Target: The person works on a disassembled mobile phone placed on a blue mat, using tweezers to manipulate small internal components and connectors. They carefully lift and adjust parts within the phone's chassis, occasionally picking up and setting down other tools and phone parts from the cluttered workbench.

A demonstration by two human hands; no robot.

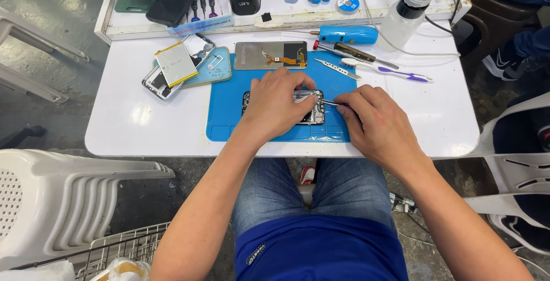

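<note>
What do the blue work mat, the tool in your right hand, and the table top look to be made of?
Blue mat: likely silicone or rubber; matte, with moulded ridges along its front edge. Tool pinched in the right hand: looks like bare metal; thin, silvery, glinting. Table top: probably plastic or laminate; smooth, glossy white with rounded corners.

The left hand (279,102) hides most of the opened phone (312,114); the tweezers' (330,103) tips are too small to tell.

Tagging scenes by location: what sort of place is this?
Likely a phone repair stall: an opened phone on a blue work mat, a detached screen panel, and a screwdriver set on the white table.
</note>
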